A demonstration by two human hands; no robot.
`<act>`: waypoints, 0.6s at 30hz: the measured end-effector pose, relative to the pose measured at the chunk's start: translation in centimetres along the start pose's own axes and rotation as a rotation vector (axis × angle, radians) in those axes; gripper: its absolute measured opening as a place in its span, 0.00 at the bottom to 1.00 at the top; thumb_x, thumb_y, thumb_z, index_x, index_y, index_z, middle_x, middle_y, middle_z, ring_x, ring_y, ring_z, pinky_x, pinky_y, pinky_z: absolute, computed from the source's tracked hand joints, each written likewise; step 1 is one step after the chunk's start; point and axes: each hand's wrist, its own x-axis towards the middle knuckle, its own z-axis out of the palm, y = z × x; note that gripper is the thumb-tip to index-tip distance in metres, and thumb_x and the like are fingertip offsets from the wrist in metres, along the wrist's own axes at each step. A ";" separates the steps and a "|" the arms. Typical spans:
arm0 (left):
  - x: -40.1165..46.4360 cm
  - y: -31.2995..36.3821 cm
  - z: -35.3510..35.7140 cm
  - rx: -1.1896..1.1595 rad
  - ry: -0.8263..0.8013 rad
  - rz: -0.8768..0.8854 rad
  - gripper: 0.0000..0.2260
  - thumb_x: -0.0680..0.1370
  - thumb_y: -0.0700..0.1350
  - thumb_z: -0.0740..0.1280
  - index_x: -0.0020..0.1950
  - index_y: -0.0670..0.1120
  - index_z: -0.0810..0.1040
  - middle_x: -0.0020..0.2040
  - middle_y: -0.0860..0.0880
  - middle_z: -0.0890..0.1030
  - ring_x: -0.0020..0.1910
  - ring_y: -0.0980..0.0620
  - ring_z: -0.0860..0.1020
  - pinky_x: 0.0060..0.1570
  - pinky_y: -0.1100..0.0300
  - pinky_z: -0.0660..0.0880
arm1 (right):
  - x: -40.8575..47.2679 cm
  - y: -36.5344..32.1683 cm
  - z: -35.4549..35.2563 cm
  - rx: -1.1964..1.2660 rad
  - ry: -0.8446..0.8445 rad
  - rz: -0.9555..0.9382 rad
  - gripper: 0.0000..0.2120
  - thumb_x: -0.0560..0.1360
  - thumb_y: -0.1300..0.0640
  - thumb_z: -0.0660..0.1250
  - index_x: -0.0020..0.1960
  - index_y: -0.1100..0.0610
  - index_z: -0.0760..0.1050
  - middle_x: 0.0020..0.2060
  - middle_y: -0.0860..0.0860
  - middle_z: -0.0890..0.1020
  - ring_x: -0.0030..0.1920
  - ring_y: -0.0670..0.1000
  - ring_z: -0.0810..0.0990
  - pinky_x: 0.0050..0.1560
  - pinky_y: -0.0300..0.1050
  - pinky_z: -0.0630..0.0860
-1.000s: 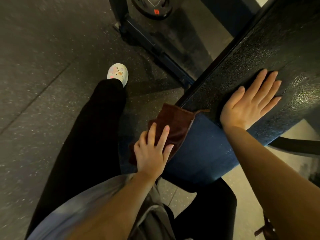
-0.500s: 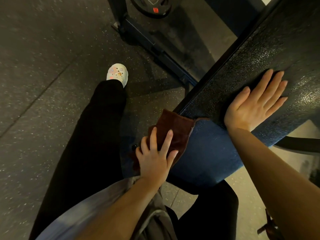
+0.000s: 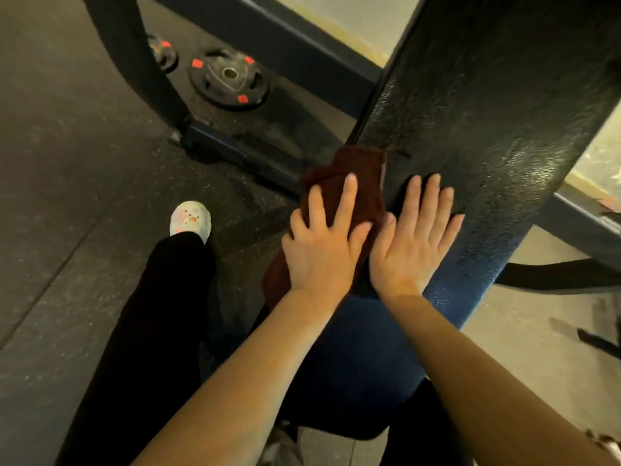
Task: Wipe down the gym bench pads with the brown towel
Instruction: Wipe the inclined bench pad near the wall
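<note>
Left hand (image 3: 319, 253) slid brown towel (image 3: 349, 183) up beside right hand (image 3: 408, 243).

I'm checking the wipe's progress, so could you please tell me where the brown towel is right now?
In the head view, the brown towel lies on the left edge of the bench pad, pressed under the left hand, beside the right hand.

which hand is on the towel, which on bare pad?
The left hand presses the brown towel against the pad's edge; the right hand lies flat, fingers straight, directly on the black textured bench pad.
</note>
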 end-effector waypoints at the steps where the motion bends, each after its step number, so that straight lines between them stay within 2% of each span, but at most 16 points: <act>1: 1.3 0.9 -0.4 0.018 0.000 0.009 0.29 0.81 0.64 0.44 0.79 0.58 0.39 0.77 0.40 0.59 0.66 0.36 0.70 0.52 0.42 0.78 | 0.1 0.0 -0.2 0.005 -0.024 0.001 0.27 0.82 0.50 0.51 0.78 0.58 0.58 0.77 0.59 0.61 0.77 0.61 0.56 0.76 0.60 0.46; 4: 4.0 3.3 -1.5 0.056 -0.066 0.018 0.31 0.82 0.64 0.46 0.78 0.60 0.31 0.80 0.42 0.47 0.73 0.36 0.62 0.62 0.40 0.72 | 0.3 0.6 -1.4 0.108 -0.112 -0.022 0.26 0.82 0.49 0.50 0.78 0.57 0.59 0.78 0.57 0.60 0.78 0.57 0.53 0.77 0.55 0.42; 8: 6.2 5.6 -2.5 0.102 -0.048 0.031 0.30 0.82 0.64 0.47 0.77 0.62 0.31 0.81 0.42 0.43 0.76 0.35 0.56 0.66 0.38 0.67 | 2.4 2.8 -3.9 0.279 -0.120 -0.045 0.25 0.82 0.48 0.51 0.77 0.55 0.63 0.77 0.53 0.63 0.78 0.52 0.57 0.78 0.54 0.46; 11: 7.9 7.1 -2.8 0.135 -0.043 0.073 0.30 0.82 0.64 0.46 0.77 0.63 0.31 0.80 0.42 0.38 0.78 0.34 0.49 0.71 0.35 0.60 | 6.9 5.4 -4.4 0.262 -0.052 0.006 0.26 0.82 0.46 0.51 0.77 0.55 0.64 0.77 0.55 0.62 0.78 0.54 0.56 0.78 0.52 0.44; 14: 10.2 9.3 -3.1 0.210 -0.005 0.139 0.30 0.80 0.65 0.43 0.77 0.63 0.30 0.79 0.43 0.33 0.78 0.32 0.41 0.73 0.32 0.52 | 11.0 7.0 -3.7 0.227 -0.013 0.078 0.27 0.82 0.44 0.48 0.77 0.55 0.63 0.78 0.56 0.61 0.78 0.56 0.56 0.78 0.56 0.47; 18: 13.3 11.7 -3.0 0.267 0.085 0.283 0.29 0.78 0.65 0.39 0.77 0.64 0.33 0.80 0.45 0.33 0.76 0.31 0.34 0.72 0.29 0.42 | 11.3 7.2 -2.0 0.075 0.065 0.064 0.27 0.82 0.47 0.49 0.77 0.58 0.62 0.77 0.59 0.62 0.77 0.58 0.59 0.78 0.56 0.48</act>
